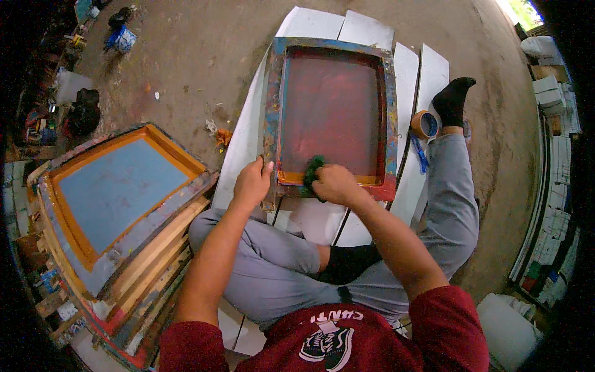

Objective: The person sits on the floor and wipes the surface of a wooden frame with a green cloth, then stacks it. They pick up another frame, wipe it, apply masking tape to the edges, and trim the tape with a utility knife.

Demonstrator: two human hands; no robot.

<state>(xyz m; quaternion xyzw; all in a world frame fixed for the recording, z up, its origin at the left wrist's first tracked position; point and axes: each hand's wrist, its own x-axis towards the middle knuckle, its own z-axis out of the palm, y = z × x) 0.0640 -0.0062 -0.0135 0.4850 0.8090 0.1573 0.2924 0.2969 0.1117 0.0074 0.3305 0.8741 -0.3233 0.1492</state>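
Note:
A paint-stained screen printing frame (390,111) with a reddish, smeared mesh (331,105) lies in front of my crossed legs. My left hand (251,183) grips the frame's near left corner, thumb up along the outer edge and the other fingers partly hidden. In my right hand (336,184) is a dark green scrubbing pad (314,170), bunched under the fingers. The pad rests at the near inner edge of the frame, where the mesh meets an orange strip (359,180).
White boards (406,80) lie beneath the frame. To its right are a tape roll (424,124) and a blue-handled tool (421,155). Another screen (121,186) with blue-grey mesh tops a stack of frames at left. A paint-marked bucket (124,40) stands far left.

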